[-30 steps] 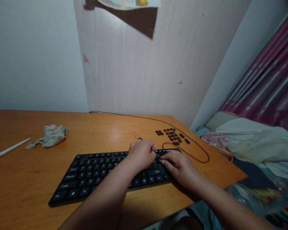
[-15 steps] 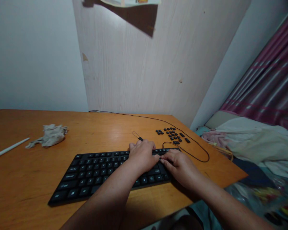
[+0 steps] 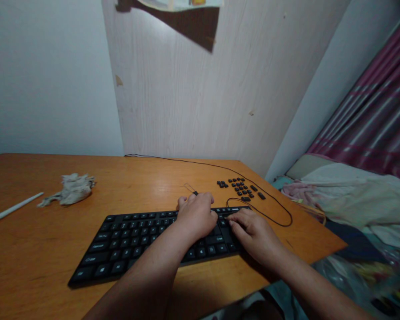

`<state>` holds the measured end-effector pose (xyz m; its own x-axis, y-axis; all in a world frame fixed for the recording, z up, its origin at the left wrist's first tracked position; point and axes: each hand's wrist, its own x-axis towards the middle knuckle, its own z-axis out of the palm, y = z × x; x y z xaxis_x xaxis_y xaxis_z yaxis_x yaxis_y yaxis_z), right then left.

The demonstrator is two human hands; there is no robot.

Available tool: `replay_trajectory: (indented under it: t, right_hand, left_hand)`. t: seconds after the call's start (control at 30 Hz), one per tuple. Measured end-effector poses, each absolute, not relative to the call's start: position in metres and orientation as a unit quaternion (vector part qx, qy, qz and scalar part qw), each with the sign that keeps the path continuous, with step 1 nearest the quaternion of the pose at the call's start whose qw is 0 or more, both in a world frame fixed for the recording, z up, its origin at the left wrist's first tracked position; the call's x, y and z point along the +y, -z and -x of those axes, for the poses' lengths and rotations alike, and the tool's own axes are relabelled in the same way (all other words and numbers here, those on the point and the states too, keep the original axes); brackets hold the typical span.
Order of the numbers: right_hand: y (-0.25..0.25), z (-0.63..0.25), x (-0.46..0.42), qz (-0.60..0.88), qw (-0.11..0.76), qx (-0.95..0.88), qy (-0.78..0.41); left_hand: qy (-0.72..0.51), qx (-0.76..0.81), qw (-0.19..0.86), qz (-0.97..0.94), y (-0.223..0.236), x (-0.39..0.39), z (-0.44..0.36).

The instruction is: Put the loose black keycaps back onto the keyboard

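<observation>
the black keyboard (image 3: 136,238) lies slanted near the worktop's (image 3: 146,180) front edge, open wood stretching behind it; pale markings show on its keys. over its right half, the left hand (image 3: 197,215) curls its fingers, the right hand (image 3: 253,231) bunches its own; cannot tell whether either grips anything.

You've got pretty dim, cool light here, with a soft glare patch high on the wall panel (image 3: 186,102) and dark shadow under your forearms. The right edge looks stretched, and the lower right corner's blurry.
</observation>
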<state>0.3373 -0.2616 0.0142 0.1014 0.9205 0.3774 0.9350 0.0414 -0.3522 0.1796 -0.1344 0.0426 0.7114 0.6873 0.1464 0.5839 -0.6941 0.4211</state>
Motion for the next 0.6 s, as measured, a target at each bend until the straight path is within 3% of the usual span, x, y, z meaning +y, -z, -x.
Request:
replay_trajectory:
  t: [0.6]
  right_hand:
    - [-0.021,-0.331,-0.265,0.683,0.229,-0.693,0.039]
  left_hand:
    - [-0.187,0.415,0.122,-0.882,-0.041,-0.123,-0.178]
